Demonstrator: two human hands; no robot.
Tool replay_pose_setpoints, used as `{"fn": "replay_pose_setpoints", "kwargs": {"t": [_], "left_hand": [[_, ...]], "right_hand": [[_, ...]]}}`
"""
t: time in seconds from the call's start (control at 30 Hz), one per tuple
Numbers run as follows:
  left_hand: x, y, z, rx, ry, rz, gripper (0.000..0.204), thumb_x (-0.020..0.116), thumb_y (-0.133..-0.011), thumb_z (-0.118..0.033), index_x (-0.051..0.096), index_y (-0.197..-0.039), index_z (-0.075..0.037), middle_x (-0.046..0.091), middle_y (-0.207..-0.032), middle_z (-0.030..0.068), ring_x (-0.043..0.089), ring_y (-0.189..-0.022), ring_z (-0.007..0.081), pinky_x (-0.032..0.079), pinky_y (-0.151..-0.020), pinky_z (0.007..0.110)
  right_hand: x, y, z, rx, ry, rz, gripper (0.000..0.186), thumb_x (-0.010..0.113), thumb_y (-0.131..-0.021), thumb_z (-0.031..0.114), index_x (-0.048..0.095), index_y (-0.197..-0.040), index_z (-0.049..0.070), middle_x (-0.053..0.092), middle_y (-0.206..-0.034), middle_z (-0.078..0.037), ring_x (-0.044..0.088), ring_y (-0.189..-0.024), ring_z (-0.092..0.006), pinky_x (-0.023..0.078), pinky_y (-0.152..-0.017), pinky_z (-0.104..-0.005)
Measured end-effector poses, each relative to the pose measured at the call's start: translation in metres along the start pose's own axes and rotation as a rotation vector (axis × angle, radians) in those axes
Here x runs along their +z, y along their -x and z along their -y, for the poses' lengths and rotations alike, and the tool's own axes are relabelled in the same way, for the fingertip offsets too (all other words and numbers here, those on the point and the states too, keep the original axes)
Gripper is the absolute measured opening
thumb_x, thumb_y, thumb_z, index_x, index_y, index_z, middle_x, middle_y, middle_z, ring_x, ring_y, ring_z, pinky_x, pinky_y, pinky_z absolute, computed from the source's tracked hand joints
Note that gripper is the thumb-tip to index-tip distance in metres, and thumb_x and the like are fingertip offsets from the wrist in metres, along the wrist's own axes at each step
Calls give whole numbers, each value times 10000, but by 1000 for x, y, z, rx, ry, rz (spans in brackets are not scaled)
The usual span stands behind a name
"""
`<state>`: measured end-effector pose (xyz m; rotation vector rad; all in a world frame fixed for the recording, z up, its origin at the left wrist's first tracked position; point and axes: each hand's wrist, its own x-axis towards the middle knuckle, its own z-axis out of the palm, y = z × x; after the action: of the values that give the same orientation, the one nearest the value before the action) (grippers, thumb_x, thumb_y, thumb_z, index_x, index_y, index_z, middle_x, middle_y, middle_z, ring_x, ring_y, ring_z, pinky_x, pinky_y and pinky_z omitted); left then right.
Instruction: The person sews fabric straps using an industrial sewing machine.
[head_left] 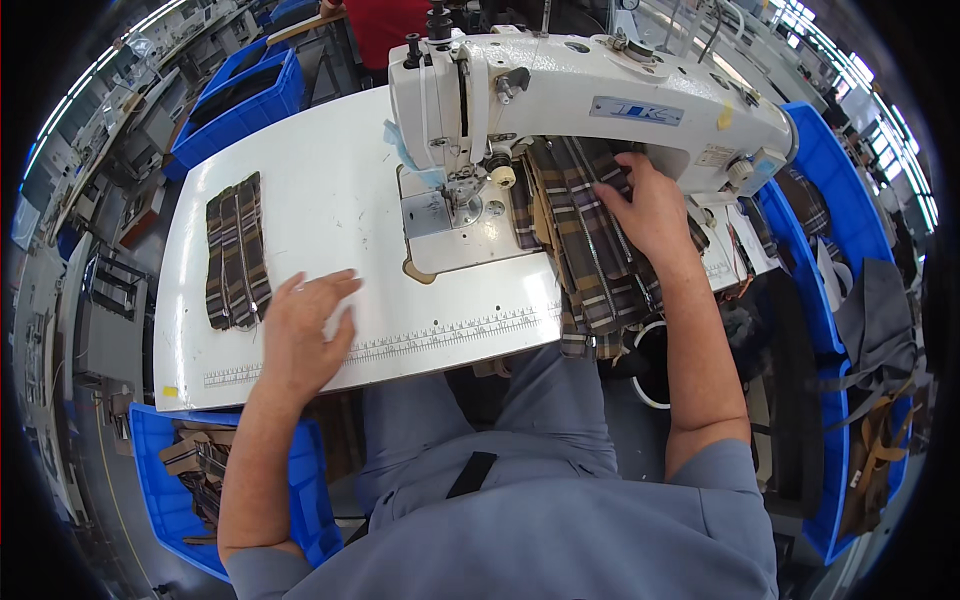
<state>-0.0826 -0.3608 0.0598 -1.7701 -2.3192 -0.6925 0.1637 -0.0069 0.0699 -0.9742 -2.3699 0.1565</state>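
Workshop floor, blue bins (240, 95) all round, strip lights overhead. White table (330, 190) carries a white sewing machine (560, 100) at its far right.

I see the right hand (650, 205) flat on a plaid stack (590, 250), fingers spread wide, nothing gripped. Stack lies under the machine's arm, just right of the needle plate (455, 215), and hangs over the near edge toward the lap. Its long axis runs far-to-near.

Left hand (305, 335) flat and open on bare tabletop at the near edge, over the printed ruler (400, 345), holding nothing. Plaid strips (237, 250) lie just to its left near the table's left edge, long axis far-to-near, apart from the fingers. Left hand is the nearer one to the strips; right hand is well apart from them, across the machine bed.

Another blue bin (160, 480) with more plaid pieces sits below the near left corner. A person in red stands beyond the far edge.
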Motion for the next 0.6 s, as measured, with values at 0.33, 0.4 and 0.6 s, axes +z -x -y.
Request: {"fn": "replay_pose_setpoints", "kwargs": {"t": [0.33, 0.4, 0.6], "left_hand": [[85, -96, -77, -697, 1841, 288, 782, 744, -1000, -203, 273, -1589, 1, 612, -1370, 194, 667, -1198, 242, 550, -1031, 391], [99, -92, -61, -587, 1714, 117, 767, 755, -976, -138, 295, -1573, 1, 608, -1361, 179, 647, -1216, 227, 549, -1036, 387], [88, -72, -19, -330, 838, 97, 600, 829, -867, -91, 581, -1413, -53, 581, -1415, 126, 600, -1265, 236, 490, -1097, 396]], "right_hand": [[-7, 97, 79, -91, -1104, 639, 347, 666, -1020, 85, 501, -1326, 79, 634, -793, 20, 547, -687, -48, 413, -637, -237], [-3, 97, 80, -193, -1039, 761, 336, 678, -1012, 93, 522, -1310, 80, 630, -776, 4, 568, -683, -72, 429, -639, -258], [18, 60, 71, -617, -500, 466, 328, 810, -869, 203, 685, -1145, 79, 709, -981, -62, 700, -900, -283, 540, -772, -400]]}}
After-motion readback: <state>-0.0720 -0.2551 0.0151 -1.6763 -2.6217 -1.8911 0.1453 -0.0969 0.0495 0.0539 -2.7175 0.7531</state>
